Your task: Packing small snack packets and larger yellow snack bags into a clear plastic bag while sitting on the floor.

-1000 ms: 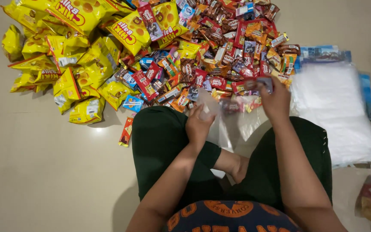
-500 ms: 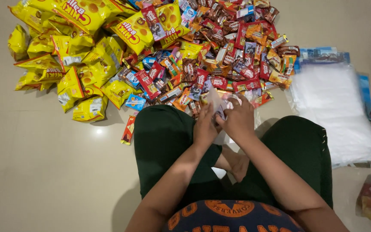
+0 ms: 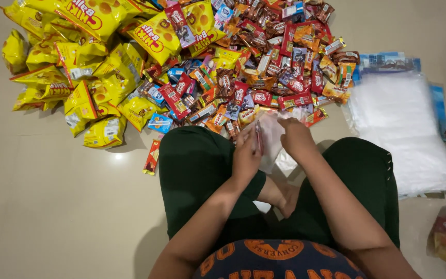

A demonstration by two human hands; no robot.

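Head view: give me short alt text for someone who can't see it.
A person sits cross-legged on a tiled floor, the left hand and right hand together holding a clear plastic bag with a small red packet at its mouth. Ahead lies a heap of small snack packets, yellow snack bags to the left, and a stack of clear bags to the right.

Yellow snack bags (image 3: 94, 62), red wrappers (image 3: 264, 67)

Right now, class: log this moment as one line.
left hand: holds small packet | right hand: holds clear bag | floor: snack pile
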